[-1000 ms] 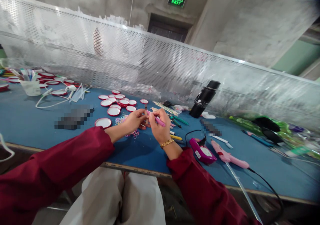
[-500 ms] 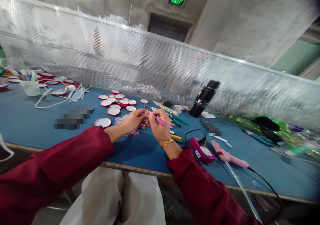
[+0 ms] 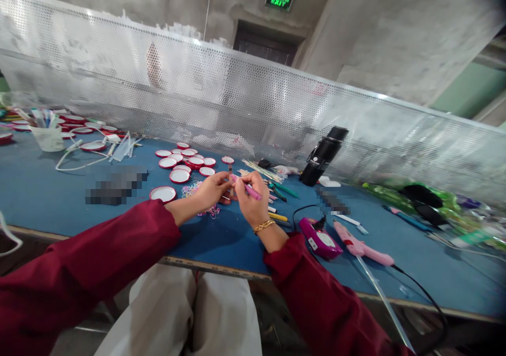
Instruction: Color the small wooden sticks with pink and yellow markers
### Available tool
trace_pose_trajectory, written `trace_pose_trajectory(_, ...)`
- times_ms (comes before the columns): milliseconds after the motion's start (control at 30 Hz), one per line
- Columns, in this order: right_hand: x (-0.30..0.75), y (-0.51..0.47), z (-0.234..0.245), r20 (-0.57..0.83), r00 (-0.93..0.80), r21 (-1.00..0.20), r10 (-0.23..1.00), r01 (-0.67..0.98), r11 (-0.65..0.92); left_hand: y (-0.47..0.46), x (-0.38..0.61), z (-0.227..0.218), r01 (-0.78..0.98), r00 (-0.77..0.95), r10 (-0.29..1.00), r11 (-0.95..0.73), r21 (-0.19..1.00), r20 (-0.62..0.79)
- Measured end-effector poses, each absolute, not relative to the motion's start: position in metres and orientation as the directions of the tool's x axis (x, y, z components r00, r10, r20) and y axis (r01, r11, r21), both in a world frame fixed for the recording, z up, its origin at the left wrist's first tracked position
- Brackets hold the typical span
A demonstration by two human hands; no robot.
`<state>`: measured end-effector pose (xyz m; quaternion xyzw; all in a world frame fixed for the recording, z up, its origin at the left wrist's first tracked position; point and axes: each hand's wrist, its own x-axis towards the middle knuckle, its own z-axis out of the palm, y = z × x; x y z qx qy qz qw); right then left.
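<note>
Both my hands meet over the blue table [image 3: 55,187] near its middle. My right hand [image 3: 251,200] grips a pink pen-like tool [image 3: 249,188], its tip pointing left. My left hand [image 3: 211,190] pinches a small thin upright piece [image 3: 230,172] right at that tip. Under my hands lie tangled pink and yellow loops [image 3: 193,190]. Just left of my left hand sits a round red-rimmed white lid [image 3: 163,194].
More red-rimmed lids [image 3: 184,162] lie behind my hands. To the right are a magenta device [image 3: 319,241], a pink glue gun [image 3: 358,246] with a black cord, and a black bottle [image 3: 322,157]. A perforated metal screen [image 3: 245,103] backs the table. A clear cup [image 3: 48,136] stands far left.
</note>
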<state>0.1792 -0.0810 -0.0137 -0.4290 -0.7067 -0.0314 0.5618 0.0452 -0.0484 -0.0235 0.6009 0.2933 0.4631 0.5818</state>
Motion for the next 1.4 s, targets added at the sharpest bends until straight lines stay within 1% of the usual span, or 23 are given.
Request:
trace_pose_trajectory(200, 0.1813, -0.0803, -0.013, 0.842, 0.048, -0.43, 0.538, 0.663, 0.613, -0.0491, 0.0439, -0.0222, -0.2, 0.415, 0.883, -0.144, 0.969, 0.217)
trace_pose_trajectory(400, 0.1798, -0.0814, -0.0132, 0.824, -0.005, -0.431, 0.566, 0.644, 0.632, -0.0484, 0.0443, -0.0235, -0.189, 0.401, 0.888, -0.158, 0.969, 0.224)
trace_pose_trajectory(600, 0.1813, -0.0802, -0.0139, 0.834, 0.042, -0.44, 0.551, 0.653, 0.616, -0.0474, 0.0442, -0.024, -0.198, 0.42, 0.88, -0.149, 0.969, 0.221)
trace_pose_trajectory(800, 0.1804, -0.0799, -0.0151, 0.82, -0.003, -0.439, 0.572, 0.637, 0.634, -0.0508, 0.0449, -0.0213, -0.181, 0.398, 0.893, -0.149, 0.972, 0.211)
trace_pose_trajectory(1100, 0.1797, -0.0802, -0.0137, 0.838, 0.014, -0.424, 0.546, 0.646, 0.634, -0.0536, 0.0453, -0.0197, -0.179, 0.397, 0.899, -0.12, 0.976, 0.184)
trace_pose_trajectory(1267, 0.1794, -0.0812, -0.0129, 0.823, 0.001, -0.431, 0.568, 0.651, 0.624, -0.0531, 0.0453, -0.0213, -0.172, 0.4, 0.896, -0.133, 0.976, 0.193)
trace_pose_trajectory(1400, 0.1786, -0.0821, -0.012, 0.829, 0.012, -0.434, 0.56, 0.646, 0.628, -0.0536, 0.0458, -0.0221, -0.173, 0.415, 0.886, -0.147, 0.974, 0.208)
